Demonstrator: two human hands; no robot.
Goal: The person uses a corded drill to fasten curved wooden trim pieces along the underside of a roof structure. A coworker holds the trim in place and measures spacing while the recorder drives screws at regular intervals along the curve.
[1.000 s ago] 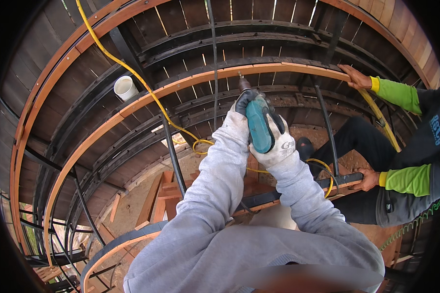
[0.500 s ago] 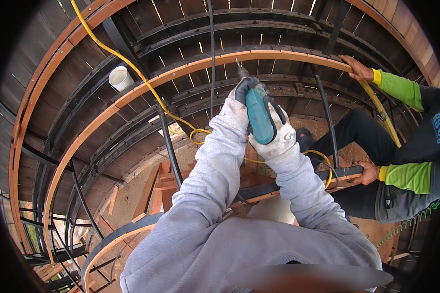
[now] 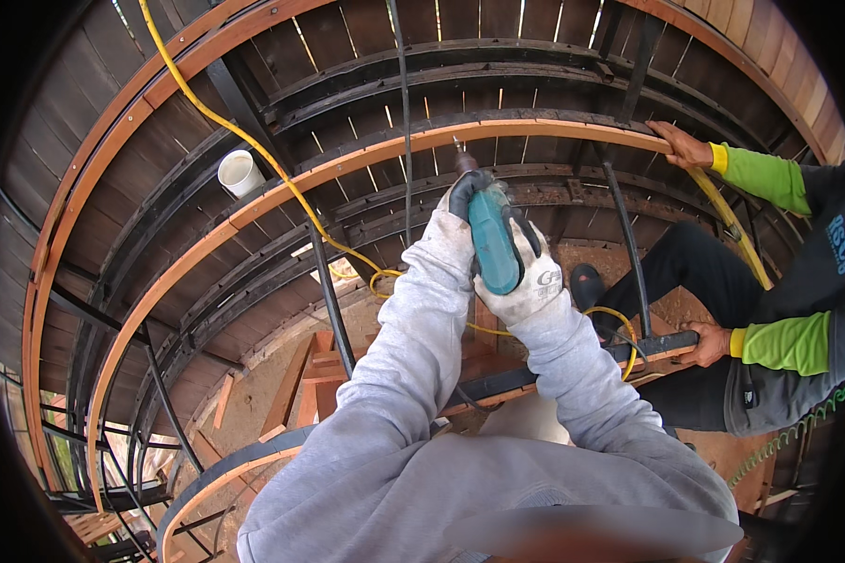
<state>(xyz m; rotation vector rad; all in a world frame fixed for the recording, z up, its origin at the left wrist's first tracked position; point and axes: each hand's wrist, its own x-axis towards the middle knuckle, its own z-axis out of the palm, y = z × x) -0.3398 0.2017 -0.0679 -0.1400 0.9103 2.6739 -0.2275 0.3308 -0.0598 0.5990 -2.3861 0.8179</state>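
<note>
Both gloved hands clamp a teal power drill, bit pointing far, at the curved wooden strip.
Left hand (image 3: 462, 197): fingers wrapped round front of drill (image 3: 494, 249), by the chuck; individual fingertips can't be told. Right hand (image 3: 533, 272): fingers closed on right and near side of drill body. Drill is mid-scene, held out ahead of the person; drill bit (image 3: 458, 145) right at near edge of wooden strip (image 3: 347, 161), can't tell if touching. Yellow cable (image 3: 296, 188) crosses strip to the left; white cup (image 3: 240, 173) just beyond strip, far left. Co-worker (image 3: 787, 347) in green sleeves, right side, grips right ends of wooden strip and near curved rail (image 3: 502, 387). Scrap boards (image 3: 289, 385) lie left of the person's forearms.
</note>
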